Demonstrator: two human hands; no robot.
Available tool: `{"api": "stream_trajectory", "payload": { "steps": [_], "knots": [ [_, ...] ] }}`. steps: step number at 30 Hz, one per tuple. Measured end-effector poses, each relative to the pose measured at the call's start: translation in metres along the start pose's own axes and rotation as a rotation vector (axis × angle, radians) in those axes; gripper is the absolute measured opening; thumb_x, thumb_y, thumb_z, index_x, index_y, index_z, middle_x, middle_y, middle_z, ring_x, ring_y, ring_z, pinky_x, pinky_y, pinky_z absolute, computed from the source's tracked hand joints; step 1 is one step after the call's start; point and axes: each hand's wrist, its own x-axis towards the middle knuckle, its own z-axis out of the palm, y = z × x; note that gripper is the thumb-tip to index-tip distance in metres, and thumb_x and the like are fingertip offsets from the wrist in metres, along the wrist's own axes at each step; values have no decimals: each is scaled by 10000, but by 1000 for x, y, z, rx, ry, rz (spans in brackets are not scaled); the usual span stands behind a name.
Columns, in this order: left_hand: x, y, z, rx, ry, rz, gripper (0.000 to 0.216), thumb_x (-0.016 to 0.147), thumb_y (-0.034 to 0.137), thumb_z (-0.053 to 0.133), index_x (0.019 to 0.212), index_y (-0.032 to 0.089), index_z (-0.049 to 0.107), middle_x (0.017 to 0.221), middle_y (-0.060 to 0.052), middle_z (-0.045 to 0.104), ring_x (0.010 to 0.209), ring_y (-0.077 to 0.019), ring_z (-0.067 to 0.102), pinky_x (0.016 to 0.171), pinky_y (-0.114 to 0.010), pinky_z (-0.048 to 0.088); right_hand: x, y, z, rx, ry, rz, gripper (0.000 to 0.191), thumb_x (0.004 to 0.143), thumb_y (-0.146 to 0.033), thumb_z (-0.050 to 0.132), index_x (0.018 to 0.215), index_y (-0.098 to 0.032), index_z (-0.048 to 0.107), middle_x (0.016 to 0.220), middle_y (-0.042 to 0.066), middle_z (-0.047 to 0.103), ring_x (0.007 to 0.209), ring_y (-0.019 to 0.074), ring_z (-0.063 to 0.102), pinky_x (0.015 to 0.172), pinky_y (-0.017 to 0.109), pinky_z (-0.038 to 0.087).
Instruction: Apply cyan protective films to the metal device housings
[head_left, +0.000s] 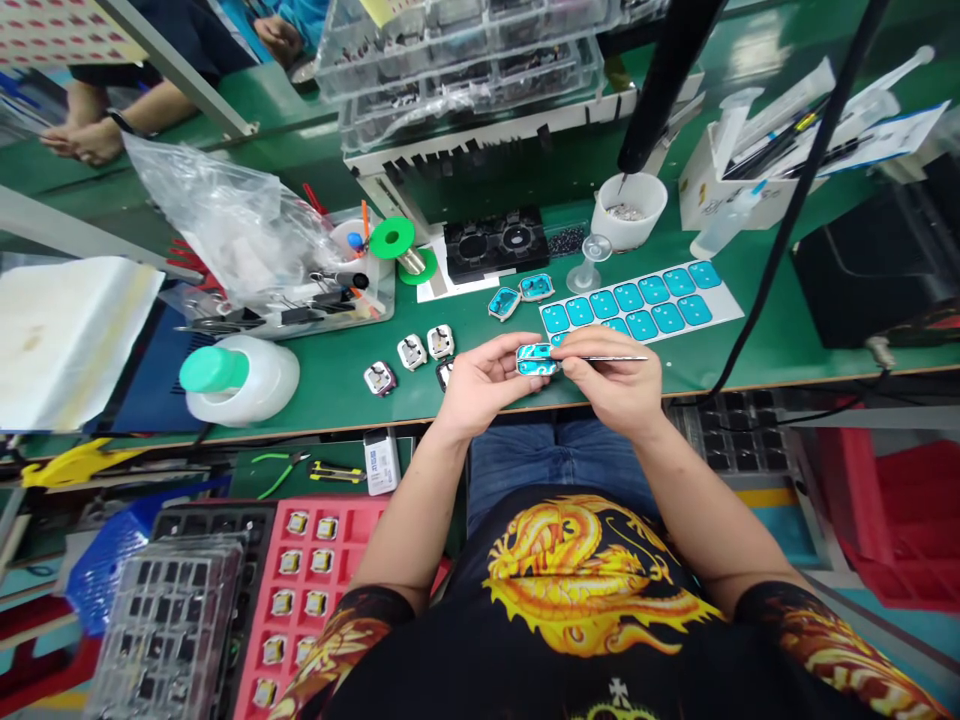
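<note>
Just above the bench's front edge, my left hand (pixel 484 385) is closed around a small watch case (pixel 534 362) with a blue face. In my right hand (pixel 619 385) is a pair of thin metal tweezers (pixel 611 358), its tip at the case. Past my hands lies a white sheet of blue stickers (pixel 660 300), partly covered by my right hand. Two blue-faced watch cases (pixel 504 302) sit behind my left hand. To the left are several small silver watch cases (pixel 412 351), one of them partly hidden by my left hand.
A white cup (pixel 628 212) of small parts stands under a hanging black screwdriver (pixel 660 90). At left are a green-capped bottle (pixel 240 380) and a green solder spool (pixel 394 240). A red tray (pixel 352 540) lies below the bench. Another person's hands (pixel 90 140) rest across the bench.
</note>
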Motion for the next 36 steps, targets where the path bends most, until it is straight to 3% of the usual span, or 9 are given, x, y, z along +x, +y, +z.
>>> {"api": "stream_trajectory", "payload": {
  "steps": [12, 20, 36],
  "knots": [
    [-1, -2, 0, 21, 25, 14, 562, 730, 242, 1032, 1255, 214, 834, 1050, -68, 857, 863, -179, 817, 884, -346, 714, -2, -2, -2, -8, -27, -8, 115, 971, -229, 801, 1028, -288, 881, 993, 25, 858, 938, 197, 808, 909, 401, 677],
    [-2, 1, 1, 30, -22, -4, 543, 736, 223, 1026, 1247, 232, 842, 1094, -68, 857, 909, -192, 828, 931, -367, 715, -3, 1, 0, -66, 55, 23, 98, 976, -291, 811, 1038, -324, 880, 1010, 16, 854, 940, 212, 796, 915, 434, 675],
    [-1, -12, 4, 84, 90, 82, 562, 751, 261, 1012, 1275, 248, 809, 1172, -57, 854, 1023, -191, 823, 988, -352, 678, -13, -4, 10, -346, 115, -301, 253, 951, -165, 777, 1144, -315, 842, 1022, 34, 866, 871, 217, 813, 795, 423, 661]
  ]
}}
